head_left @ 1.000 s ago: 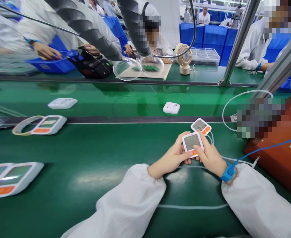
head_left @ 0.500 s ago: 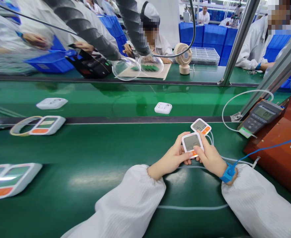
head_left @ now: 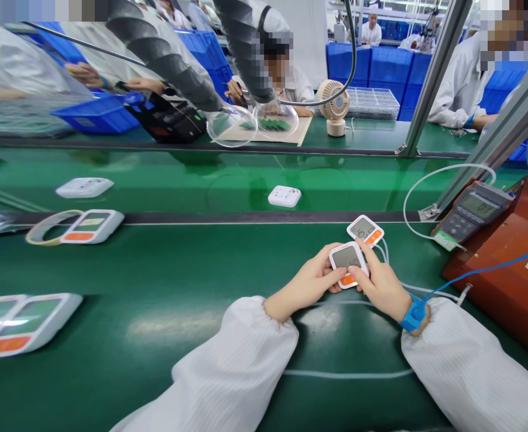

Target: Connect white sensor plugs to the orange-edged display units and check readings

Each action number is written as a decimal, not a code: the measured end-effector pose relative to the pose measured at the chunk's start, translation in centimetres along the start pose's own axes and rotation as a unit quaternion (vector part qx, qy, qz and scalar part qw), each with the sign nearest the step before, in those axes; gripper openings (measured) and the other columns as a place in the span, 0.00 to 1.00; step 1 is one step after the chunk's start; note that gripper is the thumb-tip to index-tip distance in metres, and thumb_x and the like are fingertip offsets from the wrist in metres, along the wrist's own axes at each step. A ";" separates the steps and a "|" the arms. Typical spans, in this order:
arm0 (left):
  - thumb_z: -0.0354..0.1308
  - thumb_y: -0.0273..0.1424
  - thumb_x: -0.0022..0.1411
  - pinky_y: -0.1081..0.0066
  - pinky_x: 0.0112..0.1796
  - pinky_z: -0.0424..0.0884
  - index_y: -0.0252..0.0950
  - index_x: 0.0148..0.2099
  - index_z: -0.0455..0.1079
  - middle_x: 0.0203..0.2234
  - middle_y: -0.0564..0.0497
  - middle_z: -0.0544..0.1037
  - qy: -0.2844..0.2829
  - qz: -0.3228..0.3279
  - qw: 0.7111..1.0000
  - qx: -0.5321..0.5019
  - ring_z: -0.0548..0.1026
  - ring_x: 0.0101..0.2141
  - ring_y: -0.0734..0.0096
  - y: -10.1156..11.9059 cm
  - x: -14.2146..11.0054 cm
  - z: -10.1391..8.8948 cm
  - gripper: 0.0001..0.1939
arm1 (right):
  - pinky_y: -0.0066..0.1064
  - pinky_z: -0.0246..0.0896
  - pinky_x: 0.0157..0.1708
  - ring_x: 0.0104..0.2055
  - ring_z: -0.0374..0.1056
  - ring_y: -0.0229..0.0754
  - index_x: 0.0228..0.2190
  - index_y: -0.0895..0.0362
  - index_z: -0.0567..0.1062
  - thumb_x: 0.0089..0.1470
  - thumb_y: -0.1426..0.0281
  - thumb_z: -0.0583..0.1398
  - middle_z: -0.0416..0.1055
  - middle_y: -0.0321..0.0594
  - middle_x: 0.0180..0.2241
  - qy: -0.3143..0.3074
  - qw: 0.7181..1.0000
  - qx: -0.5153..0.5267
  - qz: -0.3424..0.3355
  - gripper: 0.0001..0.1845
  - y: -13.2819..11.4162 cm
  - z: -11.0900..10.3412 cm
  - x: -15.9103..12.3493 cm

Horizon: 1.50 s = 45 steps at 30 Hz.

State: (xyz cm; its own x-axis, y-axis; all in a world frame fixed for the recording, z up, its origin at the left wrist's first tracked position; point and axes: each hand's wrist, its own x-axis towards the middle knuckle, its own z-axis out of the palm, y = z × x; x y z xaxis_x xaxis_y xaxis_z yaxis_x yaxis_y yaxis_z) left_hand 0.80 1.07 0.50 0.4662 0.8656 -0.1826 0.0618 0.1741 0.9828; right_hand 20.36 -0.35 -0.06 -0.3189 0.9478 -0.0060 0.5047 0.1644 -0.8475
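My left hand (head_left: 314,277) grips the left side of a small white digital monitor (head_left: 347,257) with a grey screen and an orange strip. From the right, my right hand (head_left: 380,282) holds the same monitor, with its thumb at the orange strip. Dark digits show on the screen, partly behind the right thumb. Just behind it lies a second digital monitor (head_left: 363,228), its screen lit with digits and thin pale tubes (head_left: 384,249) beside it. A blue wrist strap (head_left: 413,313) with a blue cord is on my right wrist.
A handheld meter (head_left: 473,207) leans on a red-brown box (head_left: 507,264) at right. More monitors (head_left: 30,327) and a tape roll (head_left: 50,228) lie left. White housings (head_left: 284,195) sit on the green belt (head_left: 192,180). Co-workers sit beyond, near a fan (head_left: 333,105).
The white housings on the belt have shifted left. My hands and the held monitor have moved only slightly, and dark digits now show more clearly on its screen.
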 end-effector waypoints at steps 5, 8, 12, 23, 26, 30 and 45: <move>0.60 0.48 0.61 0.72 0.26 0.70 0.34 0.61 0.63 0.26 0.52 0.76 0.039 -0.051 0.992 0.106 0.73 0.23 0.73 0.5 0.2 -2.8 0.33 | 0.31 0.63 0.33 0.29 0.72 0.43 0.60 0.58 0.65 0.67 0.65 0.55 0.74 0.35 0.28 0.011 1.000 -0.005 -0.016 0.23 0.5 0.1 0.3; 0.61 0.48 0.61 0.72 0.27 0.72 0.34 0.62 0.63 0.29 0.50 0.79 0.050 -0.052 0.993 0.098 0.74 0.24 0.73 0.7 0.3 -3.7 0.34 | 0.32 0.65 0.36 0.32 0.73 0.43 0.60 0.58 0.65 0.67 0.68 0.53 0.76 0.37 0.32 0.022 1.000 0.005 -0.017 0.22 1.1 0.5 0.6; 0.61 0.46 0.61 0.72 0.28 0.73 0.35 0.65 0.59 0.29 0.50 0.79 0.080 -0.041 0.992 0.092 0.74 0.24 0.73 0.7 0.3 -3.8 0.35 | 0.33 0.67 0.38 0.32 0.73 0.40 0.61 0.55 0.62 0.63 0.73 0.55 0.76 0.39 0.42 0.047 0.998 0.006 -0.033 0.26 1.3 0.8 0.6; 0.60 0.48 0.58 0.68 0.32 0.73 0.32 0.52 0.71 0.27 0.49 0.77 0.246 0.026 0.951 0.187 0.74 0.26 0.69 1.2 -1.0 -5.9 0.28 | 0.38 0.65 0.41 0.42 0.67 0.49 0.40 0.59 0.75 0.57 0.71 0.70 0.72 0.42 0.39 -0.125 0.928 -0.262 -0.232 0.11 -1.5 1.7 -1.6; 0.55 0.48 0.60 0.65 0.37 0.73 0.33 0.49 0.72 0.30 0.46 0.78 0.373 0.036 0.902 0.217 0.77 0.32 0.63 0.8 -3.6 -7.9 0.25 | 0.37 0.65 0.40 0.40 0.67 0.47 0.36 0.59 0.75 0.61 0.77 0.65 0.72 0.40 0.35 -0.130 0.930 -0.271 -0.214 0.04 -1.4 2.0 -1.5; 0.51 0.43 0.61 0.58 0.50 0.70 0.34 0.50 0.73 0.46 0.40 0.77 0.483 0.005 0.760 0.435 0.74 0.48 0.52 -0.4 -8.6 -12.8 0.23 | 0.40 0.66 0.45 0.46 0.67 0.49 0.47 0.59 0.74 0.59 0.74 0.68 0.72 0.44 0.45 -0.119 0.937 -0.246 -0.218 0.14 -1.2 2.0 -1.3; 0.46 0.44 0.66 0.46 0.55 0.64 0.30 0.60 0.66 0.58 0.34 0.70 0.505 -0.168 0.587 0.610 0.65 0.58 0.40 -2.3 -13.5 -15.3 0.29 | 0.36 0.68 0.43 0.39 0.69 0.43 0.59 0.56 0.63 0.59 0.84 0.49 0.71 0.45 0.47 -0.036 0.968 -0.084 -0.235 0.29 0.1 2.2 -1.1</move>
State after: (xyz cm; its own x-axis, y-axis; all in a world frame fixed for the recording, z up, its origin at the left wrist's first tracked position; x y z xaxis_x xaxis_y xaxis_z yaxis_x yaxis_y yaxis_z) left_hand -19.18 -3.86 0.32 -0.4763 0.8229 0.3098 0.8739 0.4821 0.0629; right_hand 18.97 -1.94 -1.28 -0.5975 0.7365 0.3172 0.4106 0.6208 -0.6679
